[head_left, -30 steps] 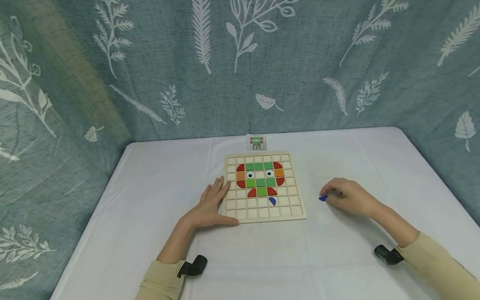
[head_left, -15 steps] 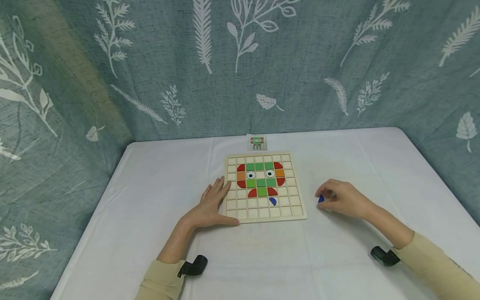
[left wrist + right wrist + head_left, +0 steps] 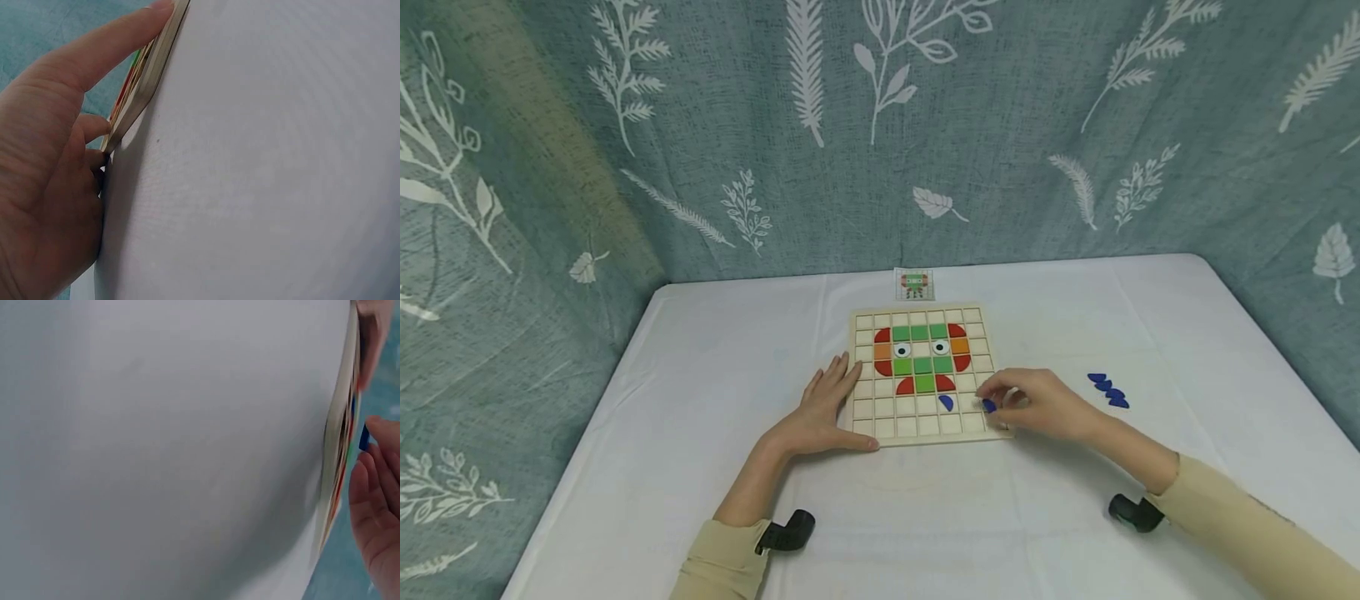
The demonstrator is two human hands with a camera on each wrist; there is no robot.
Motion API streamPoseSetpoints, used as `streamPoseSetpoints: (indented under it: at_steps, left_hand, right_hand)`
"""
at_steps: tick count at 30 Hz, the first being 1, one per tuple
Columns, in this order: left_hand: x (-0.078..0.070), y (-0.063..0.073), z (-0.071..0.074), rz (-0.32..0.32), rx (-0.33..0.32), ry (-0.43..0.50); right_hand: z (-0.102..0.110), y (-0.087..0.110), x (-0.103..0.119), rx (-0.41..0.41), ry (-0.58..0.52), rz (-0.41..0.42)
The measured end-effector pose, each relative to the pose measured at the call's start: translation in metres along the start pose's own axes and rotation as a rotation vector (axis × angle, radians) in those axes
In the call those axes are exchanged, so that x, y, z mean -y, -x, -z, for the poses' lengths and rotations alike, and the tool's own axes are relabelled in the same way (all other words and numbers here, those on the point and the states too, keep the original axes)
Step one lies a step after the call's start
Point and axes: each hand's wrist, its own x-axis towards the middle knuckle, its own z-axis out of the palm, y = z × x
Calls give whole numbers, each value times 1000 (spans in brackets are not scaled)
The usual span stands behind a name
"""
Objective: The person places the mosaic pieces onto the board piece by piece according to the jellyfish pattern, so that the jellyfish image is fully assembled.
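Observation:
The right hand [image 3: 1037,403] pinches a small blue semicircular tile [image 3: 988,406] between thumb and fingertips, over the right edge of a wooden grid board [image 3: 887,427]. In the right wrist view the same blue tile [image 3: 364,437] shows its edge beside the board. My left hand [image 3: 820,414] lies at the board's left side with fingers spread, its thumb on the front edge. On the grid are red, green and orange tiles and two eye tiles forming a figure. Another blue semicircular tile [image 3: 947,403] lies below the right red tile of the figure's lower row.
Several blue tiles [image 3: 1108,390] lie in a slanted row on the white cloth, right of the board. A small picture card [image 3: 914,285] with a similar figure stands or lies behind the board. A patterned curtain [image 3: 850,200] hangs behind the table.
The right hand has moved left with the blue tile, from the cloth to over the board's right edge. This uncovers the row of blue tiles. The left hand stays in place.

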Motion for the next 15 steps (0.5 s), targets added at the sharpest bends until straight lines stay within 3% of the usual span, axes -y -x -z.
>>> streamPoseSetpoints:
  at_steps: [7,15]
  left_hand:
    - [0,0,0,1,-1,-11]
    - [2,0,0,-4,-4,-13]
  right_hand:
    - [-22,-20,21,118,-14,58]
    - [-29,-26,23,133,26,82]
